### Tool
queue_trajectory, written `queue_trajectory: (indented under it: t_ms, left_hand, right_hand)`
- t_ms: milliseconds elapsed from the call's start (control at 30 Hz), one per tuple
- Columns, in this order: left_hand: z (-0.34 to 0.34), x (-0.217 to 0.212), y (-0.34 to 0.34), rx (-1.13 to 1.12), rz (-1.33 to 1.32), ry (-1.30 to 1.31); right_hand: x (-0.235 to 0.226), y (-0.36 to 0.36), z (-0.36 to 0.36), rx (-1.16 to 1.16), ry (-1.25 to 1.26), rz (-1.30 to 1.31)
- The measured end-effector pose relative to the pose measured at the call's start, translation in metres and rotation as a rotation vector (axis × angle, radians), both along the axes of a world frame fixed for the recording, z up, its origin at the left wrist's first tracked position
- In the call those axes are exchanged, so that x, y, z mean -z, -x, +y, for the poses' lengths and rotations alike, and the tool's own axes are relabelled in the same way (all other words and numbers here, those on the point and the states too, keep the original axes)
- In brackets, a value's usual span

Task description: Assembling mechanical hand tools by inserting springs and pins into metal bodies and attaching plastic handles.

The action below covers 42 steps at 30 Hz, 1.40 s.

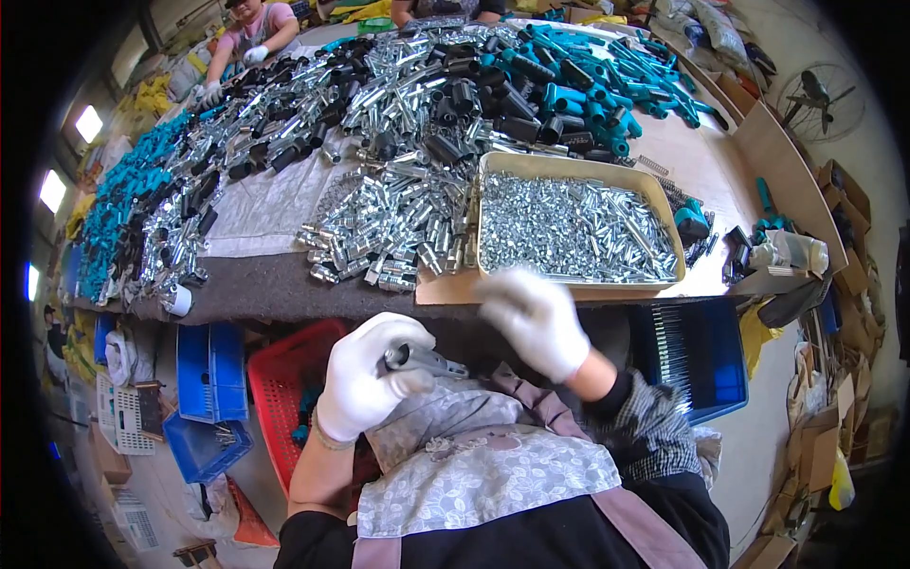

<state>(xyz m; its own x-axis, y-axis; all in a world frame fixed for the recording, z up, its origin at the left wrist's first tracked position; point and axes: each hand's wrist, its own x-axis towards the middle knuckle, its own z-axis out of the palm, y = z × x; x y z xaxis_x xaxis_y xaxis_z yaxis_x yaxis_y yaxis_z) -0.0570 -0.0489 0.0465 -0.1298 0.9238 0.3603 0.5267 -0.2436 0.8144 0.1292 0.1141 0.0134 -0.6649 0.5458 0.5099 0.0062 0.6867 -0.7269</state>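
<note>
My left hand [368,375], in a white glove, is closed around a shiny metal tubular part [400,357]. The part's round open end shows between thumb and fingers, and a flat piece extends to the right of it. My right hand [537,324], also gloved in white, is just below the front edge of a cream tray [580,281]. Motion blurs its fingers, so whether they hold anything is unclear. Small silver metal pieces [569,228] fill the tray. Left of it lies a heap of metal fittings [389,223].
Black sleeves [517,95], metal tubes and teal handles [607,85] cover the table's far side. Teal parts [114,209] pile up at left. Below the edge stand a red basket [270,389] and blue bins [210,370], [716,360]. A co-worker's gloved hand [256,55] reaches in at far left.
</note>
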Motion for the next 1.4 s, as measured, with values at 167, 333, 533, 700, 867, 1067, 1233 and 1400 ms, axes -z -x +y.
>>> queue_trajectory:
  t_ms: [167,333,533,700,867,1067,1233,1400]
  left_hand:
    - [-0.006,0.015,-0.007,-0.132,-0.139,0.037]
    - [-0.011,0.025,-0.014,-0.221,-0.243,0.014]
    - [-0.018,0.027,-0.007,-0.291,-0.466,0.007]
    - [-0.018,0.032,-0.002,-0.295,-0.457,-0.006]
    - [-0.01,0.034,-0.004,-0.289,-0.478,-0.047]
    - [-0.009,0.034,-0.003,-0.315,-0.471,-0.035]
    - [0.012,0.026,-0.008,-0.272,-0.514,-0.114]
    - [0.051,0.026,-0.013,-0.186,-0.565,-0.182]
  right_hand:
    - [-0.016,0.02,0.106,0.315,-0.317,-0.334]
    - [-0.038,0.055,0.123,0.394,-0.185,-0.938]
    - [-0.022,0.047,0.143,0.263,-0.083,-0.739]
    - [-0.037,0.036,0.143,0.221,0.313,-0.378]
    - [-0.041,0.027,0.147,0.207,0.563,0.133]
    - [-0.037,0.009,0.156,0.374,0.43,-0.039]
    - [-0.026,-0.014,0.154,0.412,0.425,0.054]
    - [-0.027,-0.028,0.145,0.403,0.445,0.179]
